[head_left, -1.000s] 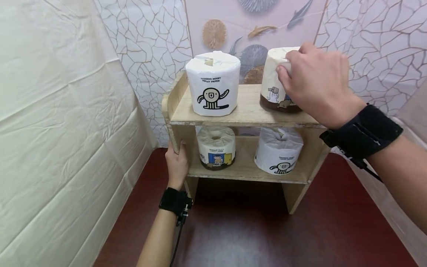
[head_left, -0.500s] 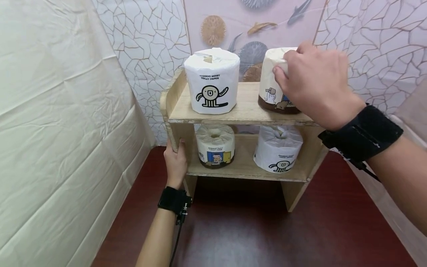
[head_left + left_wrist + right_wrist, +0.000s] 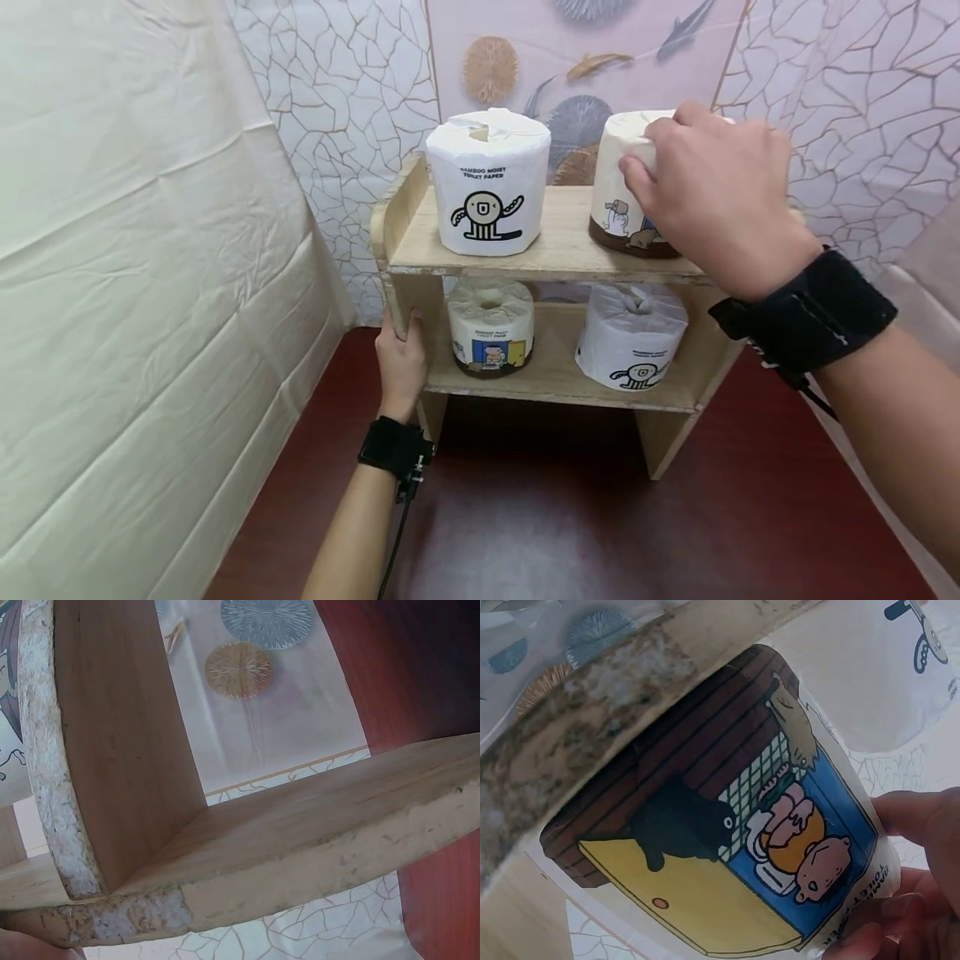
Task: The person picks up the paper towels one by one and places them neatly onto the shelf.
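Observation:
A small two-tier wooden shelf (image 3: 555, 257) stands on a dark red table. My right hand (image 3: 712, 196) grips a wrapped toilet roll with a brown base and cartoon print (image 3: 618, 208) at the right of the top tier; the same roll (image 3: 727, 840) fills the right wrist view, with my fingers (image 3: 915, 817) curled round its top. A white roll with a black cartoon figure (image 3: 487, 183) stands at the top left. My left hand (image 3: 401, 358) holds the shelf's left side panel (image 3: 120, 750) at the lower tier.
On the lower tier stand a cream roll with a blue and yellow print (image 3: 491, 327) and a white cartoon roll (image 3: 632, 337). A cream cloth (image 3: 135, 292) hangs at the left. A patterned wall (image 3: 360, 100) is behind. The red table (image 3: 570, 517) lies in front.
The view has shifted slightly. Both hands keep their holds, the right on the roll and the left on the shelf's side.

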Available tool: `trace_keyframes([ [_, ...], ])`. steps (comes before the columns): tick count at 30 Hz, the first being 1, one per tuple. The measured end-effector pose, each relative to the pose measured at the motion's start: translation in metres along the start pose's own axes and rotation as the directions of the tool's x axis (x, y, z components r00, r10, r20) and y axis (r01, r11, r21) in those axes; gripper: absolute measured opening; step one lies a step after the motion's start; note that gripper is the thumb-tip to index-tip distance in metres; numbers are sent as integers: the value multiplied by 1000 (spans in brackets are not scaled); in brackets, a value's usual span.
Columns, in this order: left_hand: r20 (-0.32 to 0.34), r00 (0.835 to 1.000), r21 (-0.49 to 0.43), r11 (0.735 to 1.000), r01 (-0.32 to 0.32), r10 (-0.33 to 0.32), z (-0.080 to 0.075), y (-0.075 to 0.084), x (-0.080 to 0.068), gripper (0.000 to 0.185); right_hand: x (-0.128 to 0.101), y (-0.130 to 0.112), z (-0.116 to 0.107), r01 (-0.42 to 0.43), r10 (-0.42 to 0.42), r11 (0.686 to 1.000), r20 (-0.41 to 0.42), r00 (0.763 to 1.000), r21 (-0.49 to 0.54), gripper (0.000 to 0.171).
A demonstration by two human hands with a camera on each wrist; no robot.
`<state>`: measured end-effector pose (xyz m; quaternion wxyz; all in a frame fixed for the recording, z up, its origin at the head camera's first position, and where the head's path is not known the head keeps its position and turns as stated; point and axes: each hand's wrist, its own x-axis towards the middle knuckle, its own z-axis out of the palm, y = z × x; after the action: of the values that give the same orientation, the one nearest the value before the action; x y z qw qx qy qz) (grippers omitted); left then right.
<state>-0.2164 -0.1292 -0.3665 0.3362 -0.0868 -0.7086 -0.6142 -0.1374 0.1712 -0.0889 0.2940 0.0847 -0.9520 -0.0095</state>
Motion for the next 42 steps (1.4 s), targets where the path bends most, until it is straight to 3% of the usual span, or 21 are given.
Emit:
trace_keyframes([
  [4, -21, 1000, -8, 1000, 1, -1, -2, 8, -3, 28, -1, -3, 5, 15, -15, 1000, -26, 1000, 2, 53],
  [10, 29, 999, -51, 999, 15, -13, -5, 37, -7, 29, -5, -2, 10, 21, -21, 1000, -67, 998, -5, 59],
  [18, 39, 999, -39, 999, -19, 21, 1, 45, 1, 20, -7, 2, 10, -42, 44, 999, -68, 997, 25, 60],
  [21, 41, 999, -43, 999, 0, 1, -1, 44, -1, 20, -8, 1, 15, -48, 55, 996, -98, 994, 71, 63],
  [28, 56, 998, 23, 1000, -17, 16, -6, 6, 2, 21, -22, 0, 28, 2, 35, 985, -209, 977, 174, 67],
  [33, 67, 998, 59, 998, 1, -5, -10, 9, 3, 28, -36, 4, 40, 62, 17, 972, -331, 944, 227, 71],
  [37, 90, 995, 39, 999, 35, -38, -17, 8, -1, 31, -47, 7, 49, 85, 22, 963, -389, 921, 255, 76],
  [42, 137, 990, 2, 999, 34, -34, -23, 8, -4, 36, -58, 13, 62, 79, 59, 957, -455, 888, 280, 78],
])
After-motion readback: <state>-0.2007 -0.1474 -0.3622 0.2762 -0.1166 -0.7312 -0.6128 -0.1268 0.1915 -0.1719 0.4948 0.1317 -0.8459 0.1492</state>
